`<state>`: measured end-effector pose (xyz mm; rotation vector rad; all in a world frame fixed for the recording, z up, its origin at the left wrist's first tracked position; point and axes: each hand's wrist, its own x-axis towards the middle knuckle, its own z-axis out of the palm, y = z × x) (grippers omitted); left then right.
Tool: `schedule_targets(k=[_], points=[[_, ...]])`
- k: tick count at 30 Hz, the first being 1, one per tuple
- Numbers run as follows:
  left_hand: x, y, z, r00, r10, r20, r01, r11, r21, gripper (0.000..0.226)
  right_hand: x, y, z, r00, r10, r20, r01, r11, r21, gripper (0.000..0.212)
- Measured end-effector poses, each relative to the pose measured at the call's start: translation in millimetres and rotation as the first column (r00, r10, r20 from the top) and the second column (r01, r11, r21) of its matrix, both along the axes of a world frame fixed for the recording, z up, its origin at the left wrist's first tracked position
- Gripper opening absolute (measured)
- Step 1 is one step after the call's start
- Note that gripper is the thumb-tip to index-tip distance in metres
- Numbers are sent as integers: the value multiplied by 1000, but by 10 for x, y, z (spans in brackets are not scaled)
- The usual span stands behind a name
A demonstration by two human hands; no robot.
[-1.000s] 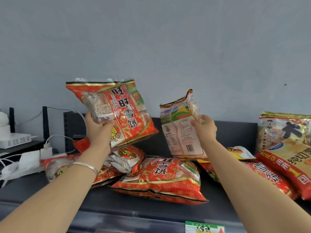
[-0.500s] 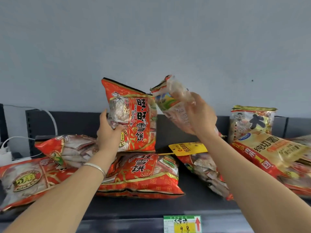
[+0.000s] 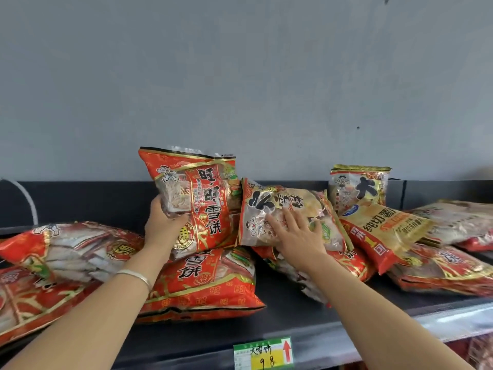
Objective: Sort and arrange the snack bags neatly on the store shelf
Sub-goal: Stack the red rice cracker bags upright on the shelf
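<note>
While red snack bags (image 3: 208,284) lie heaped flat along the dark shelf (image 3: 293,311), one red bag (image 3: 202,198) stands upright on the pile at centre, with the left hand (image 3: 162,225) gripping its lower left edge. Touching it, a gold bag (image 3: 266,204) leans tilted on other bags; the right hand (image 3: 296,233) presses it with straight, spread fingers. Price tag (image 3: 262,352) on shelf lip. Bracelet (image 3: 136,275) on left wrist.

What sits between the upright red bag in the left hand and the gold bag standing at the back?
In the head view, a pale gold bag lying sideways, with the right hand pressing flat on it.
</note>
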<state>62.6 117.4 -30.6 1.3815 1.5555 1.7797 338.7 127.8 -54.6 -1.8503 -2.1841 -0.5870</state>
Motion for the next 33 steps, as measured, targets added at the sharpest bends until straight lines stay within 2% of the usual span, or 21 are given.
schedule_targets(k=[5, 8, 10, 13, 15, 17, 20, 23, 25, 28, 32, 33], points=[[2, -57, 17, 1000, 7, -9, -7, 999, 31, 72, -82, -101, 55, 987, -154, 44, 150, 985, 82, 74], [-40, -57, 24, 999, 22, 32, -23, 999, 30, 74, 14, -83, 148, 957, -289, 32, 289, 957, -6, 62], [-58, -53, 11, 997, 28, 70, -30, 999, 26, 73, 48, -47, 218, 949, -314, 10, 314, 946, -75, 58], [-68, -61, -6, 993, 47, 108, -50, 998, 30, 68, -46, -59, 346, 971, -239, -17, 234, 961, -150, 57], [-97, -59, -7, 991, 62, 120, -67, 997, 39, 64, -158, -102, 413, 988, -148, -54, 143, 986, -87, 53], [-142, -63, 16, 990, 76, 117, -84, 995, 60, 58, -295, -115, 433, 982, 1, -189, 0, 1000, 2, 49], [-234, -86, 111, 990, 97, 103, -107, 989, 99, 47, -568, -103, 450, 904, 207, -374, -209, 977, 36, 53], [-347, -103, 254, 989, 130, 72, -140, 977, 162, 40, -871, -90, 529, 817, 309, -486, -313, 947, 75, 54], [-430, -95, 354, 991, 113, 69, -125, 970, 209, 38, -1088, -63, 590, 705, 345, -620, -369, 925, 95, 56], [-541, -66, 504, 991, 5, 132, -39, 967, 253, 39, -1357, 49, 652, 420, 324, -848, -413, 900, 139, 55], [-665, 63, 523, 979, -128, 157, 93, 973, 212, 43, -1459, 330, 661, -14, 107, -994, -355, 929, 105, 71], [-683, 99, 502, 977, -146, 157, 116, 975, 189, 45, -1449, 409, 640, -91, 54, -994, -371, 925, 84, 66]])
